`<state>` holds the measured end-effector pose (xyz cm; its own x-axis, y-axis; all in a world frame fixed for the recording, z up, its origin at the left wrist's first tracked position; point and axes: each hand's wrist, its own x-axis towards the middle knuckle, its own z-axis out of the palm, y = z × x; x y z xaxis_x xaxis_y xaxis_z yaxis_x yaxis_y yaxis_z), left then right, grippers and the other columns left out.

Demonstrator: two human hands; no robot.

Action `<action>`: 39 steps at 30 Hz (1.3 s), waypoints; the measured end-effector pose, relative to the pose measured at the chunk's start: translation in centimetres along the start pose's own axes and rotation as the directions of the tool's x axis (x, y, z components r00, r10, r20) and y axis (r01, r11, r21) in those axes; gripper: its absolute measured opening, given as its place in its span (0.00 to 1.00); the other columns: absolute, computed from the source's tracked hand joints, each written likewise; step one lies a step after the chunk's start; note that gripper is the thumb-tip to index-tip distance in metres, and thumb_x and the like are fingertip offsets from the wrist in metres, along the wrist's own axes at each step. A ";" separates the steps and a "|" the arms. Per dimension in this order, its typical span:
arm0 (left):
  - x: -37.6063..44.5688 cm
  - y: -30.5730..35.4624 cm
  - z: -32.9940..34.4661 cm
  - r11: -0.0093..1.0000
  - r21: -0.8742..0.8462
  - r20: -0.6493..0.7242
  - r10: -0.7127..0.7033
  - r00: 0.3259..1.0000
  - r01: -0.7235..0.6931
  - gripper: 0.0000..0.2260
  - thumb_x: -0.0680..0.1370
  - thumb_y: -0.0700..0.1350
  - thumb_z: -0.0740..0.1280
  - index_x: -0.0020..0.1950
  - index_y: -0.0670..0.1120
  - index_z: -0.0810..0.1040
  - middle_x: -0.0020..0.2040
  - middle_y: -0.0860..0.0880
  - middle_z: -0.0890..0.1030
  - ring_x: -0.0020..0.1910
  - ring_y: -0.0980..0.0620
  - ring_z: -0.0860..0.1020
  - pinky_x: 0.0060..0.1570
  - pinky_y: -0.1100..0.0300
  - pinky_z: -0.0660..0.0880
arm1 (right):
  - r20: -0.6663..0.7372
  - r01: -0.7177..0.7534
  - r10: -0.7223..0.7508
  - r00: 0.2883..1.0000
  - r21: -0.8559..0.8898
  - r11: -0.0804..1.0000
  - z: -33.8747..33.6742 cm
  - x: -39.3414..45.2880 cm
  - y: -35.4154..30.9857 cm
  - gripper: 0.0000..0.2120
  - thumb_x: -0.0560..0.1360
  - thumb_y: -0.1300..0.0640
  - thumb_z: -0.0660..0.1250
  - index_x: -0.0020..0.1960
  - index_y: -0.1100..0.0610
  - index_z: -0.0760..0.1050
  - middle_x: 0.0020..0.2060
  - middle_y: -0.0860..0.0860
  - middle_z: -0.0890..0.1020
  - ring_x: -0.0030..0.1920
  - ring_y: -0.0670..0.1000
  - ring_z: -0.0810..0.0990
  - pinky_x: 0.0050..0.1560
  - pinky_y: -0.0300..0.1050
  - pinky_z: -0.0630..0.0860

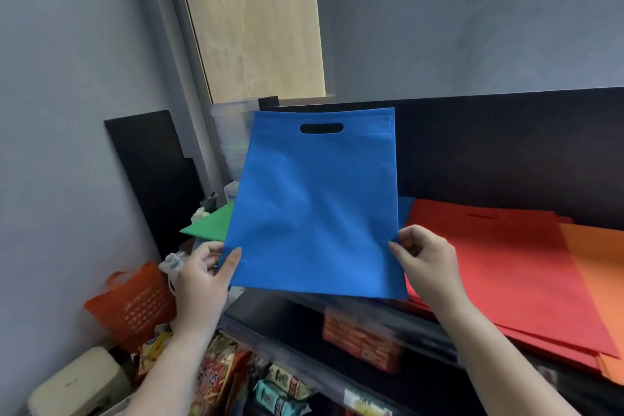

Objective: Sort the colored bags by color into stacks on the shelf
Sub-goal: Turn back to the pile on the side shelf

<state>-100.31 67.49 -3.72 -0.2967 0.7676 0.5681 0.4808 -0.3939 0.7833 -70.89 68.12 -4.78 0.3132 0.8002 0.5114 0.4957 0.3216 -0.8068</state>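
Observation:
A flat blue bag (317,206) with a cut-out handle at its top hangs upright above the black shelf (270,311). My left hand (202,277) pinches its lower left corner and my right hand (425,257) pinches its lower right edge. Behind it, a sliver of another blue bag (405,209) shows on the shelf. A green bag (212,223) lies to the left, partly hidden. A stack of red bags (499,267) lies to the right, with orange bags (597,267) at the far right.
A black back panel (506,145) rises behind the shelf. A clear plastic container (229,132) stands at the back left. Below the shelf sit snack packets (280,385), a box of orange packs (361,338) and an orange tote (135,304). A grey wall closes the left side.

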 end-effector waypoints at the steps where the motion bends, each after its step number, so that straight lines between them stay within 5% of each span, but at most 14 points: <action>1: 1.3 -0.6 0.7 1.000 0.012 0.021 0.004 1.000 -0.005 0.04 0.75 0.43 0.69 0.42 0.49 0.77 0.36 0.54 0.82 0.33 0.56 0.81 0.27 0.64 0.74 | -0.023 0.002 -0.003 1.000 -0.011 1.000 0.5 0.7 0.4 0.07 0.70 0.66 0.72 0.37 0.57 0.77 0.29 0.48 0.78 0.30 0.43 0.73 0.33 0.30 0.67; 3: 3.7 -1.7 2.2 0.999 0.038 0.060 0.030 0.998 -0.032 0.04 0.75 0.45 0.69 0.41 0.48 0.77 0.34 0.50 0.81 0.33 0.51 0.80 0.29 0.58 0.73 | -0.074 0.017 -0.021 0.997 -0.042 0.999 1.3 2.1 1.1 0.07 0.70 0.66 0.72 0.37 0.57 0.77 0.29 0.47 0.78 0.29 0.41 0.73 0.34 0.30 0.67; 8: 7.7 -3.8 6.2 0.990 0.069 0.134 0.109 0.985 -0.119 0.10 0.74 0.43 0.70 0.35 0.50 0.73 0.26 0.52 0.73 0.25 0.57 0.71 0.26 0.71 0.64 | -0.146 -0.011 -0.010 0.989 -0.144 0.990 2.2 4.3 2.4 0.10 0.70 0.67 0.72 0.36 0.55 0.76 0.27 0.44 0.77 0.28 0.41 0.73 0.33 0.30 0.66; 13: 10.8 -6.3 9.6 0.986 0.101 0.290 0.096 0.952 -0.131 0.11 0.74 0.45 0.71 0.34 0.49 0.73 0.27 0.50 0.74 0.29 0.51 0.73 0.29 0.59 0.66 | -0.183 -0.061 0.003 0.983 -0.316 0.947 2.3 5.1 3.5 0.08 0.69 0.66 0.73 0.36 0.56 0.77 0.27 0.45 0.77 0.30 0.45 0.75 0.35 0.32 0.67; 19: 13.4 -9.0 11.1 0.931 0.256 0.497 0.104 0.861 -0.260 0.15 0.75 0.51 0.70 0.31 0.51 0.68 0.27 0.53 0.72 0.29 0.54 0.70 0.26 0.61 0.61 | -0.096 -0.159 0.128 0.987 -0.504 0.849 3.2 4.3 4.0 0.07 0.70 0.62 0.72 0.38 0.53 0.76 0.29 0.47 0.78 0.32 0.50 0.75 0.39 0.51 0.74; 24: 14.6 -11.0 11.1 0.942 0.154 0.635 0.138 0.760 -0.300 0.16 0.75 0.45 0.69 0.28 0.48 0.69 0.26 0.52 0.71 0.30 0.53 0.69 0.29 0.62 0.62 | -0.020 -0.165 0.192 0.981 -0.605 0.779 3.5 3.9 3.3 0.16 0.69 0.62 0.72 0.33 0.45 0.69 0.24 0.45 0.73 0.29 0.42 0.70 0.36 0.49 0.71; 30: 14.6 -12.1 11.2 0.924 0.179 0.694 0.126 0.709 -0.339 0.17 0.70 0.44 0.69 0.25 0.48 0.66 0.24 0.52 0.71 0.30 0.49 0.70 0.31 0.58 0.63 | 0.008 -0.117 0.168 0.986 -0.684 0.720 4.0 3.6 3.0 0.16 0.68 0.64 0.71 0.29 0.52 0.68 0.23 0.44 0.69 0.30 0.50 0.70 0.34 0.50 0.68; 36: 15.6 -11.0 11.9 0.868 0.193 0.700 0.205 0.684 -0.458 0.15 0.70 0.48 0.71 0.32 0.50 0.65 0.31 0.53 0.71 0.35 0.49 0.70 0.33 0.57 0.61 | -0.080 -0.157 0.147 0.986 -0.752 0.640 3.7 3.6 2.6 0.24 0.70 0.56 0.73 0.25 0.51 0.60 0.21 0.45 0.66 0.31 0.53 0.69 0.33 0.46 0.60; 39: 16.0 -8.3 13.3 0.807 0.127 0.704 0.336 0.625 -0.576 0.08 0.73 0.51 0.69 0.46 0.49 0.74 0.45 0.52 0.76 0.47 0.48 0.75 0.44 0.56 0.68 | -0.105 -0.106 0.038 0.994 -0.780 0.616 3.0 4.1 1.5 0.16 0.72 0.54 0.72 0.30 0.52 0.68 0.28 0.47 0.71 0.36 0.57 0.76 0.35 0.45 0.63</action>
<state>-98.02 89.79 -4.45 0.5571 0.7039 0.4407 0.6638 -0.6963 0.2729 -71.29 73.40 -4.72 0.4154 0.7540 0.5089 0.9043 -0.2819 -0.3205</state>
